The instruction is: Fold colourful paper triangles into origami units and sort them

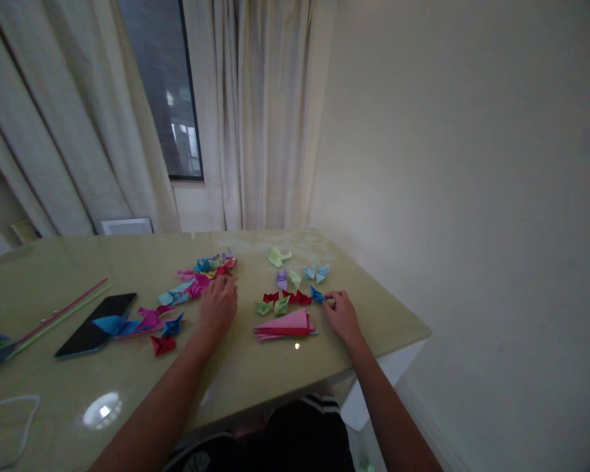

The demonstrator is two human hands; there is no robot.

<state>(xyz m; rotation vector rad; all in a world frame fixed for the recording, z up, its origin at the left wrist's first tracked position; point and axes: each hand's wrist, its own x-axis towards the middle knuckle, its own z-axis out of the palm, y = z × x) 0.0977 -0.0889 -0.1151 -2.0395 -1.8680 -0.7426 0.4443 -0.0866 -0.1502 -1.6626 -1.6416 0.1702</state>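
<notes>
Two hands (pixel 218 305); right (pixel 341 316) pinches one blue fold (pixel 317 295)

pointed blue paper fold (pixel 317 295) beside red folds (pixel 302 298); multicoloured paper folds (pixel 196 286) heaped further left.

Right-hand fingers (pixel 333 297) partly hide a blue paper fold (pixel 316 295); whether left-hand fingers (pixel 222 284) touch the paper pile (pixel 196 286) is unclear; far left of them, a white cable (pixel 23 397) leaves frame.
</notes>
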